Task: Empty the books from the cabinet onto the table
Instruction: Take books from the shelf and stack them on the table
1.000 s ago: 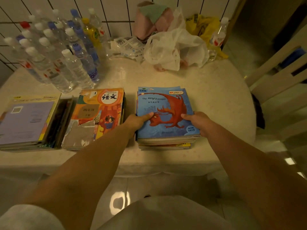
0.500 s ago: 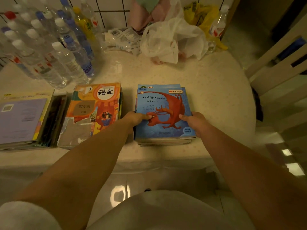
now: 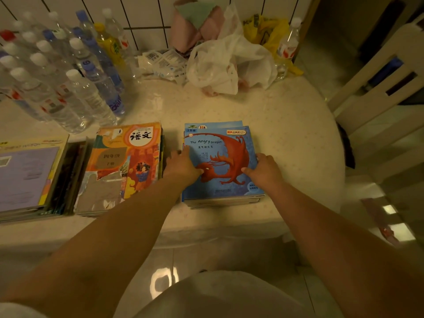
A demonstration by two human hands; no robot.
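Note:
A stack of thin books topped by a blue "The Angry Dragon" cover (image 3: 220,161) lies flat on the cream table (image 3: 298,134) near its front edge. My left hand (image 3: 183,165) rests against the stack's left edge, fingers stretched forward along it and thumb on the cover. My right hand (image 3: 265,168) holds the right edge, thumb on top and fingers curled down the side. An orange textbook stack (image 3: 124,166) lies just left of it, and a purple-covered stack (image 3: 27,177) sits at the far left. The cabinet is out of view.
Several water bottles (image 3: 75,88) stand at the back left. A white plastic bag (image 3: 227,63), a yellow bag (image 3: 266,31), pink cloth and packets crowd the back against the tiled wall. A white chair (image 3: 380,88) stands to the right of the table.
The blue stack has settled flat on the table and squared up. My left hand slid forward along its left edge with fingers straightened; my right hand stayed on the right edge.

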